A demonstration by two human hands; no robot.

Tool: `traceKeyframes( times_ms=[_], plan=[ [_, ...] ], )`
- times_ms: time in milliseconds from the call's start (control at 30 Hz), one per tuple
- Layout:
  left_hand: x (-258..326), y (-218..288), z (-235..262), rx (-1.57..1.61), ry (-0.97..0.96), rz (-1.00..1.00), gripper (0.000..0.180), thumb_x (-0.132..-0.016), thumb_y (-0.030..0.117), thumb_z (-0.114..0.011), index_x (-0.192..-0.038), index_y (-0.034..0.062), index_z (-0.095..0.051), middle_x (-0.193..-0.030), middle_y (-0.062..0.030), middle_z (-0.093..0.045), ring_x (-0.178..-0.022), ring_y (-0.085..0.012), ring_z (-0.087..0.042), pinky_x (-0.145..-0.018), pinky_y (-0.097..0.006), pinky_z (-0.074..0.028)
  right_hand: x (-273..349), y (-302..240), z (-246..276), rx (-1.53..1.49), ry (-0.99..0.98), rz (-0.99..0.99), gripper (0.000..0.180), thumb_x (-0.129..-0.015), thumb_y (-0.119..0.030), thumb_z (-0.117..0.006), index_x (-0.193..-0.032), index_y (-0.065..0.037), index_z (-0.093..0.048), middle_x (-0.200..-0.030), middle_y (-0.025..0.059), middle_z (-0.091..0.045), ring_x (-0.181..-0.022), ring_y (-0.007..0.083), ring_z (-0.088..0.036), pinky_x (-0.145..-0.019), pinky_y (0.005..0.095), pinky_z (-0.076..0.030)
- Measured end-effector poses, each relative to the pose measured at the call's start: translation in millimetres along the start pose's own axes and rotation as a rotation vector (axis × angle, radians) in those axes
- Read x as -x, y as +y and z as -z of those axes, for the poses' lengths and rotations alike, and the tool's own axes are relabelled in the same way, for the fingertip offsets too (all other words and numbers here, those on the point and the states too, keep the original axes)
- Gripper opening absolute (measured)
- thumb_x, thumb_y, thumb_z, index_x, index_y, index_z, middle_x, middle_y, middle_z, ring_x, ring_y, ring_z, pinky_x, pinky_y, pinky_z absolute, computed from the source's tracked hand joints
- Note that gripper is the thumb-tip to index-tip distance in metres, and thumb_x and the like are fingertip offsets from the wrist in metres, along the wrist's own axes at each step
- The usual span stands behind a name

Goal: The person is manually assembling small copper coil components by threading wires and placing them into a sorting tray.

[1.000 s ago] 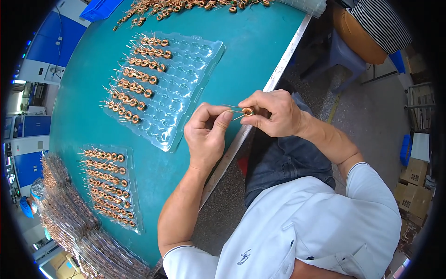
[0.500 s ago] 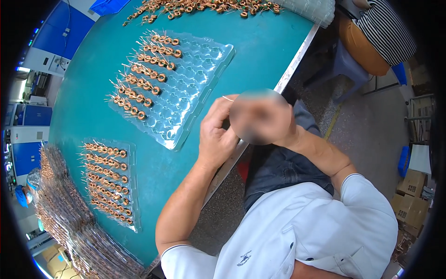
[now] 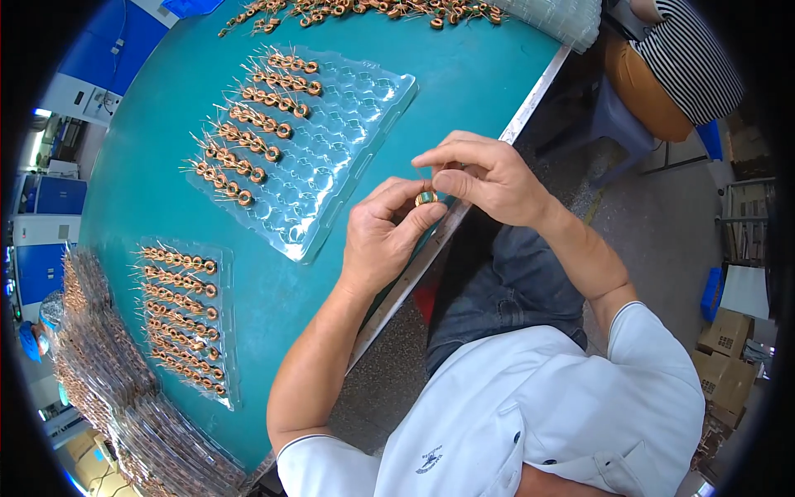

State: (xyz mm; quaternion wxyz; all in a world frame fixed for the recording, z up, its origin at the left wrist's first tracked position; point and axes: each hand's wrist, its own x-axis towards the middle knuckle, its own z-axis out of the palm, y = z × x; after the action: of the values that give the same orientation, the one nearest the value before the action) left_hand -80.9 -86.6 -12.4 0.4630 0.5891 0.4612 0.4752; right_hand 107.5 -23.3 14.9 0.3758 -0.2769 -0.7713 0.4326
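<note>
Between the thumb and fingers of my left hand (image 3: 377, 236) is a small copper-wound ring coil (image 3: 426, 198), with a greenish patch showing on its side. My right hand (image 3: 501, 182) comes in from the right, just above the coil. Its thumb and fingers are bent together at the coil's thin wire lead; the exact contact is partly hidden by the fingers. Both hands are over the table's near edge. Beyond them lies a clear plastic tray (image 3: 344, 157) with round pockets, its left part filled with rows of similar coils (image 3: 261, 120).
A second, smaller-looking clear tray (image 3: 228, 331) of coils lies at left on the green table (image 3: 286, 340). Stacked filled trays (image 3: 124, 389) stand at lower left. Loose coils (image 3: 364, 7) are heaped at the far edge, beside stacked empty trays (image 3: 555, 18). Another person sits at upper right.
My right hand has lifted slightly and its fingers have opened out from a closer clasp around the left fingertips. The coil now shows in my left hand. The view has shifted a little.
</note>
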Motion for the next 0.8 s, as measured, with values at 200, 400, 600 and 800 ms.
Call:
traceKeyframes(
  times_ms=[200,400,600,800],
  plan=[
    [2,-1,4,-0.059,-0.021,-0.032,0.022,-0.083,0.017,-0.077,-0.098,0.0019,-0.074,-0.08,-0.0063,-0.067,-0.071,-0.0137,-0.062,-0.064,-0.028,-0.048,-5,4,-1,-0.155,-0.133,-0.065,0.012,-0.088,-0.004,-0.069,-0.098,0.002,-0.068,-0.09,0.0062,-0.063,-0.075,0.0114,-0.059,-0.063,0.0235,-0.046],
    [1,3,5,-0.113,-0.012,0.037,0.021,-0.082,0.015,-0.077,-0.097,0.0011,-0.074,-0.078,-0.0055,-0.067,-0.069,-0.0123,-0.06,-0.061,-0.027,-0.046,-7,5,-18,-0.131,0.031,0.065,0.007,-0.083,0.003,-0.071,-0.087,0.002,-0.065,-0.082,0.0069,-0.063,-0.071,0.0111,-0.058,-0.06,0.0229,-0.047],
    [1,4,3,0.062,0.086,0.101,0.02,-0.085,0.015,-0.076,-0.098,0.0,-0.073,-0.075,-0.0007,-0.065,-0.067,-0.0068,-0.056,-0.06,-0.024,-0.045,-22,-5,-16,-0.369,0.391,-0.062,0.009,-0.095,-0.005,-0.06,-0.098,0.002,-0.064,-0.077,0.0047,-0.06,-0.062,0.0087,-0.054,-0.054,0.0214,-0.043],
    [0,-3,1,0.384,0.29,0.211,0.028,-0.087,0.018,-0.075,-0.106,-0.0025,-0.07,-0.08,-0.0009,-0.066,-0.066,-0.0069,-0.056,-0.06,-0.021,-0.047,-29,-16,-4,-0.196,0.045,-0.243,0.017,-0.093,-0.013,-0.065,-0.102,0.001,-0.067,-0.078,0.0016,-0.063,-0.062,0.0058,-0.054,-0.053,0.0205,-0.043]
  ],
)
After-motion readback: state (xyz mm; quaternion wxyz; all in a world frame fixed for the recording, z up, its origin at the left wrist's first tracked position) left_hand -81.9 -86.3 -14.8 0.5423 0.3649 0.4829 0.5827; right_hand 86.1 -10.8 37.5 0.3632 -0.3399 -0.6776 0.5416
